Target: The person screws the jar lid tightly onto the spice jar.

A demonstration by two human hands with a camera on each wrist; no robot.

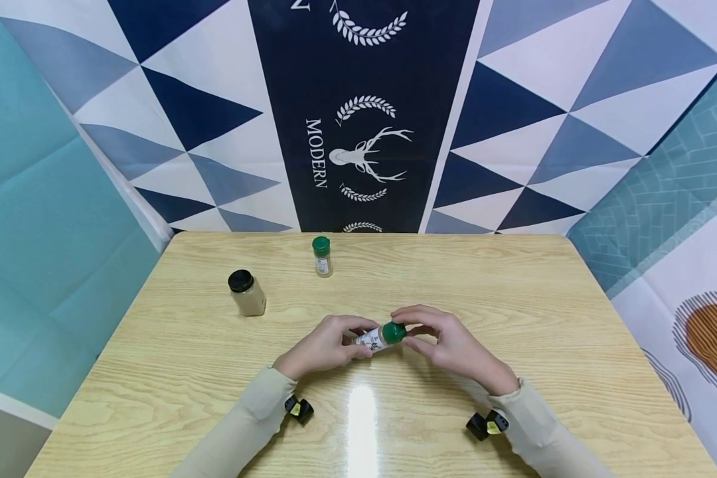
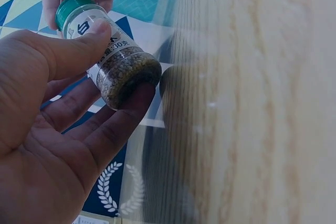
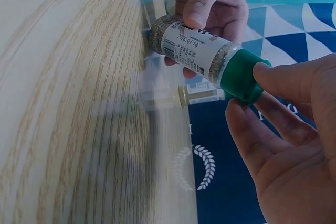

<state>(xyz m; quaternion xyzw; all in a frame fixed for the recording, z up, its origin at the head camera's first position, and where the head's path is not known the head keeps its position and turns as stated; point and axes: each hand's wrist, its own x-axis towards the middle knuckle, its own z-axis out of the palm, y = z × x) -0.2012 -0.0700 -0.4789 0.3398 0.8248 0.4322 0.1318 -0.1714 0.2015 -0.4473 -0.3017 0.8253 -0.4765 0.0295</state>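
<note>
A clear spice shaker with a green cap and a white printed label (image 3: 191, 51) is held tilted just above the table, between both hands. Small brown grains or seeds show through its wall (image 2: 123, 74) in the left wrist view. My left hand (image 1: 328, 344) grips the body, thumb over the label and fingers beneath the base. On the green cap (image 1: 394, 332), the thumb and fingertips of my right hand (image 1: 448, 338) pinch from the other end. The cap looks seated on the shaker.
Another green-capped shaker (image 1: 322, 257) stands upright near the wooden table's (image 1: 484, 279) back edge. Left of it is a black-lidded jar (image 1: 248, 295) with pale beige contents. A patterned cloth (image 1: 358, 79) hangs behind the table.
</note>
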